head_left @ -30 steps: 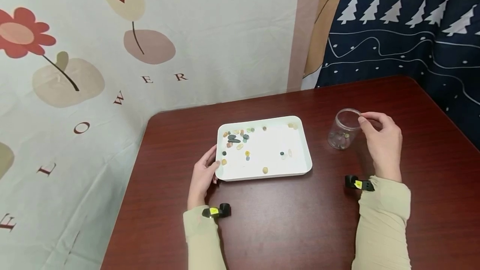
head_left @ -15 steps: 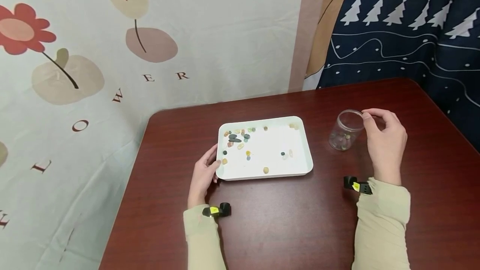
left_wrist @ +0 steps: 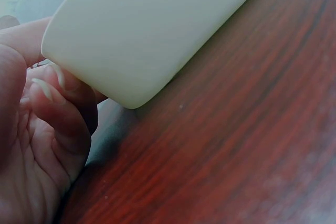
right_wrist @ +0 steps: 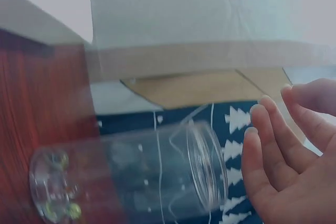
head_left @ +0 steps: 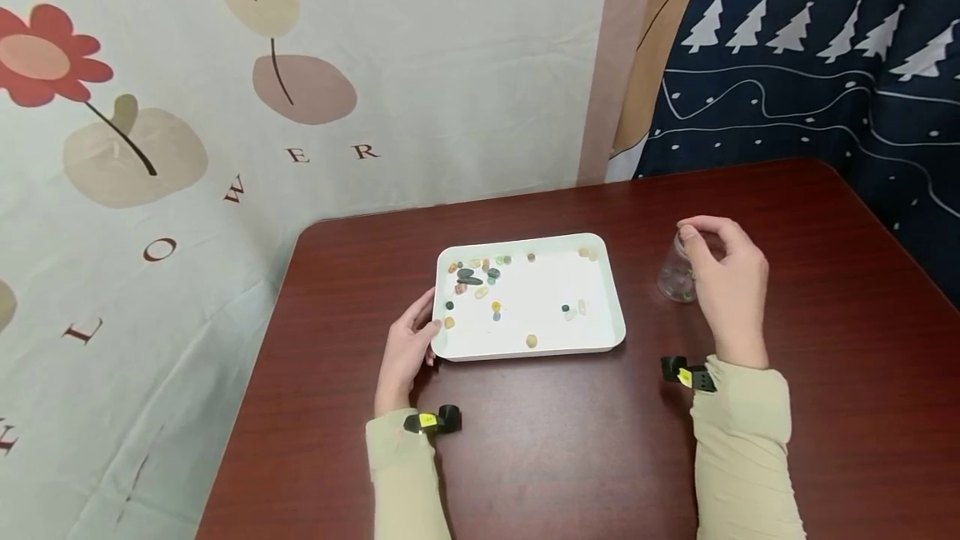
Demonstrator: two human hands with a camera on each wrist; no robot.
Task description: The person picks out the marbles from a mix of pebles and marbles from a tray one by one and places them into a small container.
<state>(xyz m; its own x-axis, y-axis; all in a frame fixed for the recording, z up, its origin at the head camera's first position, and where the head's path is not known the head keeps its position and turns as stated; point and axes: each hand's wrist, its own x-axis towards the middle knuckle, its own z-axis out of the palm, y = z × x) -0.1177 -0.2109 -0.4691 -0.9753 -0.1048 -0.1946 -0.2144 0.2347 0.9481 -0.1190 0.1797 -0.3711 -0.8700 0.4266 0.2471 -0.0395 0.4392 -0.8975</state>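
Note:
My left hand point(head_left: 403, 354) grips the near-left corner of a white shallow tray point(head_left: 532, 294), thumb on its rim. In the left wrist view other fingers curl beside the tray's wall point(left_wrist: 147, 35). Small coloured pebbles lie in the tray, most around the dark pebbles point(head_left: 467, 273) at the far left. Right of it stands a clear jar point(head_left: 674, 282), lidless and upright. My right hand point(head_left: 729, 286) is over its mouth, thumb and index tips together; I cannot tell if a pebble is between them. In the right wrist view several yellowish and clear pebbles point(right_wrist: 75, 211) lie at the jar's bottom.
The tray and jar stand on a dark red wooden table point(head_left: 570, 440). A pale flower-print cloth point(head_left: 450, 90) hangs behind its far edge, with a navy tree-print cloth point(head_left: 780, 98) at the back right. Black wrist cameras point(head_left: 450, 418) are strapped to both sleeves.
My right hand has moved left from the jar's right rim to over its mouth, covering part of the jar. My left hand and the tray stay in place. The head view shifts slightly.

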